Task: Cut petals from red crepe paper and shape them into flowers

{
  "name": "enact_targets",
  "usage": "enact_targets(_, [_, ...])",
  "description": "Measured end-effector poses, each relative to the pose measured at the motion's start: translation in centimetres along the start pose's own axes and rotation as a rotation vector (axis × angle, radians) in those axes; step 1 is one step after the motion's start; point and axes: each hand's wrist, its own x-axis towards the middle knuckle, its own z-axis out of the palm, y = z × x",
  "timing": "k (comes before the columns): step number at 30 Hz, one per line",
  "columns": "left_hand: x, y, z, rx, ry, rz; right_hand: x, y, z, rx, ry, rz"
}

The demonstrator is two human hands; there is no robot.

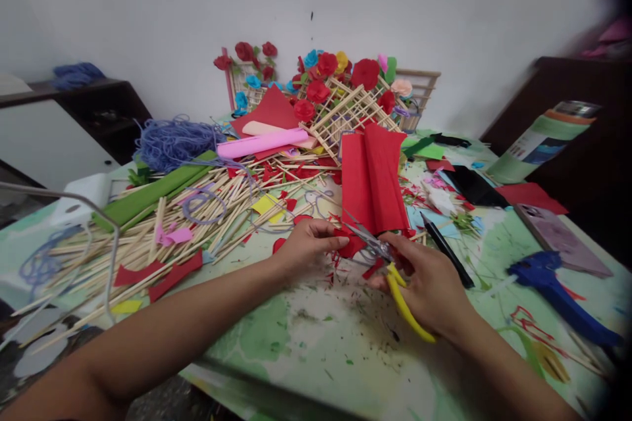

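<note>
My left hand point(312, 245) pinches a small piece of red crepe paper point(351, 247) between thumb and fingers. In my right hand point(427, 279) is a pair of scissors point(368, 235) with yellow handles; the blades point left and lie open at the red piece. Just beyond both hands lies a larger folded sheet of red paper point(372, 177). Small red scraps lie on the table under the blades. My right fingers partly hide the scissors' handles.
Thin wooden sticks point(197, 223) cover the left of the table, near purple yarn point(175, 141). Paper flowers on stick lattices point(340, 99) stand at the back. To the right are a blue glue gun point(557, 289), a black marker point(447, 250), a phone point(560, 237) and a bottle point(543, 141).
</note>
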Motion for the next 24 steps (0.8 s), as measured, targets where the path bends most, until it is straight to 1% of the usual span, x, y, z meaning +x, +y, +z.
enact_targets(3, [0.28, 0.25, -0.46, 0.048, 0.017, 0.018, 0.24, 0.25, -0.69, -0.094, -0.058, -0.001])
enact_targets(6, [0.38, 0.43, -0.70, 0.095, 0.024, 0.020, 0.41, 0.49, -0.81, -0.086, -0.128, 0.005])
enact_targets(9, [0.49, 0.30, -0.85, 0.090, 0.003, 0.023, 0.44, 0.48, -0.76, -0.074, -0.167, 0.004])
enact_targets(15, [0.63, -0.11, -0.99, 0.087, -0.039, -0.025, 0.33, -0.05, -0.87, -0.042, -0.183, 0.002])
enact_targets(21, [0.42, 0.41, -0.72, 0.086, -0.120, -0.044, 0.22, 0.18, -0.77, 0.012, -0.199, 0.031])
enact_targets(24, [0.33, 0.64, -0.60, 0.075, -0.124, -0.050, 0.18, 0.21, -0.73, 0.020, -0.214, 0.038])
